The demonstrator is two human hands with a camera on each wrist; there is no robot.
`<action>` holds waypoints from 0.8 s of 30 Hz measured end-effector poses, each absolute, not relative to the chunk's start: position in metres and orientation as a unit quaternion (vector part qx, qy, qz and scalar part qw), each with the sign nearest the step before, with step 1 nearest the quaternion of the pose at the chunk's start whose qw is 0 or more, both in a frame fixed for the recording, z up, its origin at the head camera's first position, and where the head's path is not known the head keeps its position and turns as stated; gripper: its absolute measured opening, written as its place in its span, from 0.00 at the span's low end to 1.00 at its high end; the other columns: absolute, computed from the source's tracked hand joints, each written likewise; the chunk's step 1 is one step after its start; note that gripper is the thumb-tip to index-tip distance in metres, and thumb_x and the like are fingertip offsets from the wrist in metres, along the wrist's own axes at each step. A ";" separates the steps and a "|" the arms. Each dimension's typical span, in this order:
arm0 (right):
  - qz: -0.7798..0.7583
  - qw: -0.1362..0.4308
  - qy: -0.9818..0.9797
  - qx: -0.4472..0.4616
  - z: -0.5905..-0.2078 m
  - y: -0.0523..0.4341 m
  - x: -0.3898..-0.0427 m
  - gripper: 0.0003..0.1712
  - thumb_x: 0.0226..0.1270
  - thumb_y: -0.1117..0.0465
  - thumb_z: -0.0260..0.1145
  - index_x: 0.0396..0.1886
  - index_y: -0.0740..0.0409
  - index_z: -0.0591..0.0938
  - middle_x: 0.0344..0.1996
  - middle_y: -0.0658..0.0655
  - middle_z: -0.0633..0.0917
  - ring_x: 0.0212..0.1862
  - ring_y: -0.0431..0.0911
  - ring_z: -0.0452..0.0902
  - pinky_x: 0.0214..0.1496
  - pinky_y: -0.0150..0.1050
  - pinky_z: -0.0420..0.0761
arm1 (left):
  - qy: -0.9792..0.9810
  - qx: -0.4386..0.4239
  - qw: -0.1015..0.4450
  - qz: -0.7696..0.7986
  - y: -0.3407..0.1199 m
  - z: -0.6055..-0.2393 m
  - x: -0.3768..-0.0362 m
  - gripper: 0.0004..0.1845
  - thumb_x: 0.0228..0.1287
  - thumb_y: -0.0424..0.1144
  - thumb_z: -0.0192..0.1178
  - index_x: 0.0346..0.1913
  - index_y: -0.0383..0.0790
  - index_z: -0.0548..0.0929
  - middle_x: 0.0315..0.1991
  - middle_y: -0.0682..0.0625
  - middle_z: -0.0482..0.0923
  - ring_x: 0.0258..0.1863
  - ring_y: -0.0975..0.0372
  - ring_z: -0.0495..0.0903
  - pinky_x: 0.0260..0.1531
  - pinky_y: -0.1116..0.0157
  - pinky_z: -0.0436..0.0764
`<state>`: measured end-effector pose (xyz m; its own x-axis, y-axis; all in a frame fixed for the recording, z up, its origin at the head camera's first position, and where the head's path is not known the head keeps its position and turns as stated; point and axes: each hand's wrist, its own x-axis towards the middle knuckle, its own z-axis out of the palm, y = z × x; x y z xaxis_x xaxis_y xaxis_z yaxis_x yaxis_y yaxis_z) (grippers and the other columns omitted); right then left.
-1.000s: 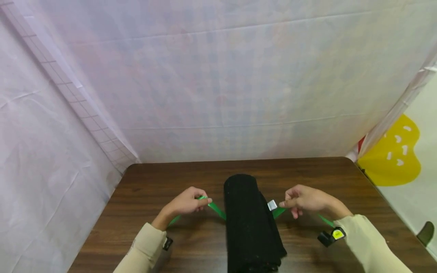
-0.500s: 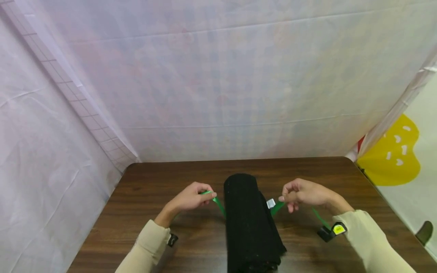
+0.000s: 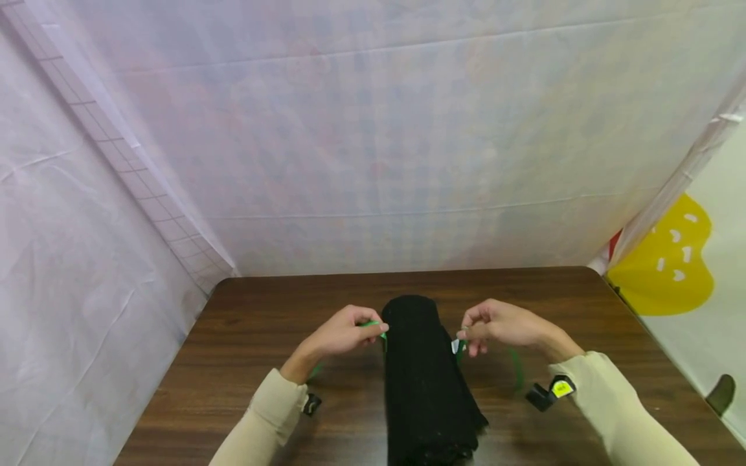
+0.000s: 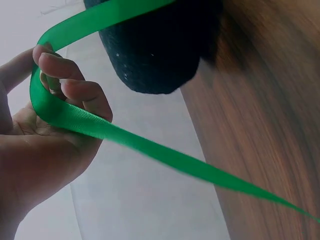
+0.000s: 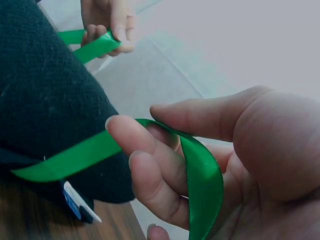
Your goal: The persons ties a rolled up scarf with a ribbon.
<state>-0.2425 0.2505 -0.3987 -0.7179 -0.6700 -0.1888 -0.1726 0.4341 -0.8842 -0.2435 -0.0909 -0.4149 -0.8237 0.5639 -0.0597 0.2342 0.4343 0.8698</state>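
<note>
Roll (image 3: 419, 375): black fabric, lying lengthwise on the table (image 3: 262, 310), about midway between the left and right edges; its far end stops short of the far edge, and its near end points towards the person, whose near edge of table is out of view. Set so, it leaves each long side within reach of one hand.

Ribbon (image 5: 75, 157): green, showing on both sides of the roll; it probably passes beneath, though that stretch is hidden.

Left hand (image 3: 346, 331): just beside the roll, on the side towards the table's left edge; thumb and forefinger meet on the ribbon, the other fingers loosely curled. The pinch lifts the ribbon off the table, presumably to keep it ready at the roll's side.

Right hand (image 3: 504, 323): by the roll, on the side towards the table's right edge; thumb and fingertips pinch the ribbon, the remaining fingers part-curled. Mirroring the other grip likely keeps the two lengths even.

Tails: the ribbon runs on past both pinches, bending across each palm and hanging down, so each grip sits partway along, seemingly to spare some length.

Tag (image 5: 77, 202): white and blue, on the roll's side facing the table's right edge, close beside the ribbon.
</note>
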 end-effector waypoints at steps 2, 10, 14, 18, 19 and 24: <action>-0.462 0.267 0.803 -0.264 -0.399 0.248 -0.243 0.18 0.73 0.55 0.62 0.37 0.70 0.81 0.27 0.63 0.87 0.28 0.49 0.82 0.36 0.48 0.83 | 0.827 0.236 0.179 0.479 -0.088 -0.414 -0.244 0.13 0.71 0.49 0.60 0.33 0.44 0.83 0.25 0.54 0.74 0.23 0.64 0.66 0.24 0.68 0.66; -0.485 0.264 0.794 -0.255 -0.400 0.237 -0.248 0.18 0.71 0.56 0.64 0.38 0.71 0.81 0.28 0.64 0.87 0.30 0.52 0.84 0.35 0.46 0.84 | 0.815 0.236 0.190 0.494 -0.079 -0.412 -0.244 0.14 0.71 0.47 0.60 0.38 0.39 0.85 0.26 0.50 0.76 0.27 0.62 0.71 0.28 0.67 0.70; -0.499 0.260 0.793 -0.236 -0.399 0.232 -0.250 0.16 0.70 0.57 0.65 0.37 0.69 0.81 0.27 0.62 0.87 0.30 0.49 0.84 0.35 0.45 0.84 | 0.801 0.236 0.199 0.512 -0.075 -0.409 -0.243 0.12 0.71 0.46 0.60 0.37 0.40 0.85 0.27 0.51 0.76 0.29 0.61 0.73 0.32 0.66 0.74; -0.512 0.255 0.792 -0.216 -0.398 0.228 -0.251 0.15 0.71 0.58 0.64 0.39 0.70 0.81 0.28 0.60 0.87 0.32 0.53 0.84 0.36 0.45 0.85 | 0.792 0.241 0.205 0.523 -0.069 -0.408 -0.243 0.11 0.71 0.46 0.60 0.36 0.41 0.84 0.27 0.52 0.77 0.30 0.57 0.75 0.32 0.66 0.76; -0.515 0.253 0.791 -0.211 -0.398 0.226 -0.251 0.16 0.70 0.58 0.64 0.40 0.71 0.81 0.29 0.60 0.88 0.33 0.55 0.85 0.37 0.45 0.85 | 0.790 0.243 0.205 0.524 -0.067 -0.408 -0.244 0.11 0.71 0.45 0.60 0.36 0.41 0.85 0.27 0.52 0.77 0.31 0.56 0.75 0.32 0.66 0.76; -0.523 0.244 0.794 -0.190 -0.398 0.220 -0.253 0.21 0.69 0.55 0.66 0.42 0.72 0.81 0.30 0.60 0.88 0.36 0.59 0.85 0.41 0.52 0.85 | 0.797 0.260 0.199 0.507 -0.057 -0.407 -0.243 0.10 0.71 0.46 0.60 0.38 0.44 0.86 0.31 0.52 0.80 0.33 0.52 0.77 0.32 0.66 0.77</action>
